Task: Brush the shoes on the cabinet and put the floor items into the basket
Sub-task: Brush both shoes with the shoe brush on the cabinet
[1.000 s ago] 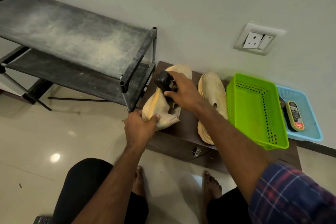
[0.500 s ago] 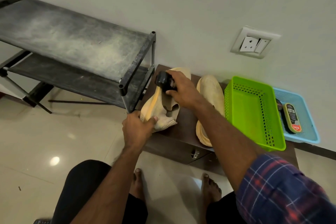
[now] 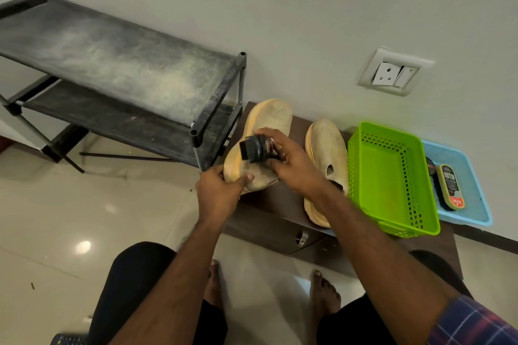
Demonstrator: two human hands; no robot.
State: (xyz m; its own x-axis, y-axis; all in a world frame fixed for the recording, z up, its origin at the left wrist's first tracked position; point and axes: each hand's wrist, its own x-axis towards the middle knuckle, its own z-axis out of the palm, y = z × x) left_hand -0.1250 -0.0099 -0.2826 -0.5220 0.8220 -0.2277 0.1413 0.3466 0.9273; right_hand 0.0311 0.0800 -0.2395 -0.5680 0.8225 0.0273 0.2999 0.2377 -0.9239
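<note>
Two beige foam shoes sit on a low dark brown cabinet [image 3: 283, 204]. My left hand [image 3: 218, 190] grips the heel end of the left shoe [image 3: 269, 117], which is tilted up on its side. My right hand [image 3: 291, 165] holds a black shoe brush [image 3: 256, 150] against that shoe's side. The right shoe [image 3: 326, 148] lies flat beside it, partly hidden by my right forearm. An empty green basket [image 3: 392, 176] stands on the cabinet to the right of the shoes.
A blue tray [image 3: 471, 185] with a polish tin and a shoe-polish applicator sits beyond the green basket. A dusty black shoe rack [image 3: 117, 75] stands left of the cabinet. A remote-like dark object [image 3: 67, 340] lies on the tiled floor beside my left knee.
The brush has slid back along the left shoe from near its toe toward the middle. My left hand keeps its grip on the heel.
</note>
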